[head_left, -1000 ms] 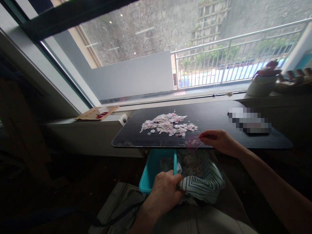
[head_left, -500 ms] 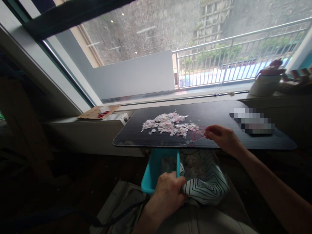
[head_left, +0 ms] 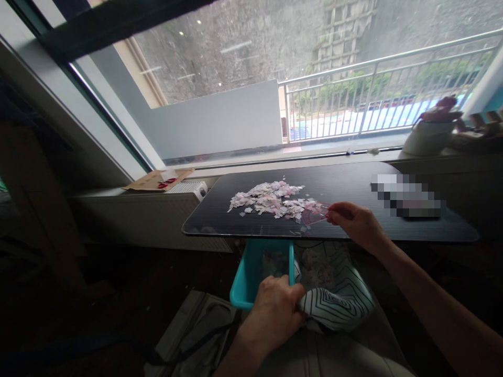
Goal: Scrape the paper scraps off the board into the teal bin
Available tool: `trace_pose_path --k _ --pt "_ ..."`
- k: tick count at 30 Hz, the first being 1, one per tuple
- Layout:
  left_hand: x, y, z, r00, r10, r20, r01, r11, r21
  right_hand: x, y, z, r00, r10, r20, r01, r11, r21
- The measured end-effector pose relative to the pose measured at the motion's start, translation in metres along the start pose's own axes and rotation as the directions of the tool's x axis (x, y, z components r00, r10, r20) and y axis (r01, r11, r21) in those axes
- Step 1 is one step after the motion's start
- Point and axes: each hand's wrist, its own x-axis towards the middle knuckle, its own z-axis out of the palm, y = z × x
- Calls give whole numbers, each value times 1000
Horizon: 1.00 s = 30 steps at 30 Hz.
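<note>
My right hand [head_left: 353, 220] pinches a clear protractor [head_left: 313, 215] with pink markings just above the dark tabletop [head_left: 223, 222]. The protractor's far edge meets the near right end of a heap of small paper scraps [head_left: 267, 199]. Below the table's front edge, my left hand [head_left: 277, 303] is closed round the right rim of a teal plastic bin [head_left: 242, 288]. Some scraps lie inside the bin, partly in shadow. Beside it, a white cloth bag [head_left: 338, 309] with black lines lies open on my lap, scraps inside, its edge also in my left hand's grip.
A blurred-out object [head_left: 408, 196] lies on the table's right side. Red-handled scissors [head_left: 167, 183] rest on brown paper [head_left: 143, 180] above the radiator [head_left: 192, 191]. A pale pot [head_left: 426, 137] stands on the sill at the right. The window is directly behind the table.
My right hand has moved slightly left with the protractor, closer against the scraps. The teal bin, my left hand and the cloth bag have shifted a little right.
</note>
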Motion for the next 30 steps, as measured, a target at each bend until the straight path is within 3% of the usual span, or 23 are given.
trace_pose_path --k 6,12,15,21,30 --pt "9 23 -15 994 104 42 -105 994 39 -2 3 -9 1000 4 -21 -4 999 -32" --pt "12 54 -13 979 33 201 -49 996 75 -4 13 -19 999 -41 23 46 957 -286" --pt "11 60 -5 985 10 172 -21 998 65 -7 15 -21 995 -83 49 95 914 -393" --pt "19 60 4 989 60 134 -65 997 35 -15 10 -26 973 -231 -21 186 834 -519" --pt "35 70 19 981 168 101 -172 984 36 -41 12 -29 951 -309 21 280 830 -483"
